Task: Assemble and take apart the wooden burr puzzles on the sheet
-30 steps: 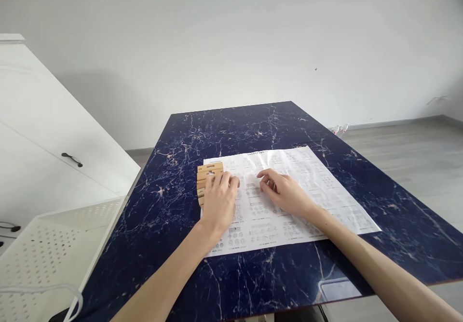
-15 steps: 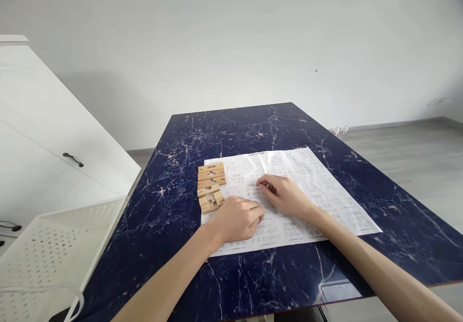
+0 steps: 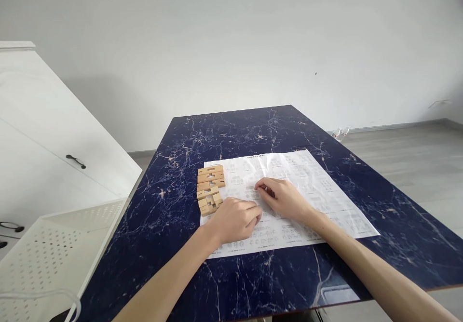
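Observation:
My left hand (image 3: pixel 237 219) rests on a printed paper sheet (image 3: pixel 307 180), its fingers curled under. No object shows in it, though the palm side is hidden. Just left of that hand, notched wooden puzzle pieces (image 3: pixel 211 177) lie in a column along the sheet's left edge; numbers mark several of them. My right hand (image 3: pixel 282 196) lies near the middle of the sheet, fingers bent and close together, the thumb below them, with nothing visible in its grasp. The hands are a little apart, and neither clearly touches the wooden pieces.
A dark blue marble-patterned table (image 3: pixel 231 131) bears the sheet. To the left stand a white cabinet (image 3: pixel 47 114) with black handles and a perforated white surface (image 3: pixel 54 245) with a white cable (image 3: pixel 43 293). A pale wall (image 3: pixel 217 37) rises behind the table.
The view has shifted very slightly. Both hands keep nearly the same pose and place, and the wooden pieces stay put.

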The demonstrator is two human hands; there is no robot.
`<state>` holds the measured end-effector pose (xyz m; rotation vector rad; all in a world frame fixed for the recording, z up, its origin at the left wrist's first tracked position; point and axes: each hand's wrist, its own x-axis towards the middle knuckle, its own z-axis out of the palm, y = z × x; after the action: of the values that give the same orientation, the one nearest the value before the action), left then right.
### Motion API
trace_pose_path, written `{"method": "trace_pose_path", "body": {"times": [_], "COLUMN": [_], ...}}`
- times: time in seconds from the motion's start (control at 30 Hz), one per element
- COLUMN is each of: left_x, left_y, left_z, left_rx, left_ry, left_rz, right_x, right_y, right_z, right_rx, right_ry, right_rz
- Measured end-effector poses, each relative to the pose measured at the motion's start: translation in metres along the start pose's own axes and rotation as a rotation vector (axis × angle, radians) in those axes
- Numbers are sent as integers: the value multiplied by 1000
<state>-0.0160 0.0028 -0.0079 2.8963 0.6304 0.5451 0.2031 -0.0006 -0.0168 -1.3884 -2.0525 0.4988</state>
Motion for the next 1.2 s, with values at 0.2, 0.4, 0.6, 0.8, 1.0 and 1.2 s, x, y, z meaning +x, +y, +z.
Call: {"method": "trace_pose_path", "body": {"times": [0.2,0.4,0.6,0.8,1.0,1.2], "left_x": [0,1,0,1,6,8], "left_y": [0,0,-2,3,13,26], "left_z": [0,0,1,-4,-11,-15], "left_rx": [-4,-25,81,233,243,289], "left_ry": [-5,10,75,139,224,294], "left_rz": [0,2,79,219,311,365], "right_x": [0,1,0,0,0,0], "right_y": [-1,-1,-1,0,0,-3], "right_z": [-1,-2,-1,0,0,-1], "right_rx": [21,19,-4,-8,-15,-7], "right_ry": [-9,-21,-18,-18,-14,-21], "right_rz": [10,4,-10,-27,-33,-24]}}
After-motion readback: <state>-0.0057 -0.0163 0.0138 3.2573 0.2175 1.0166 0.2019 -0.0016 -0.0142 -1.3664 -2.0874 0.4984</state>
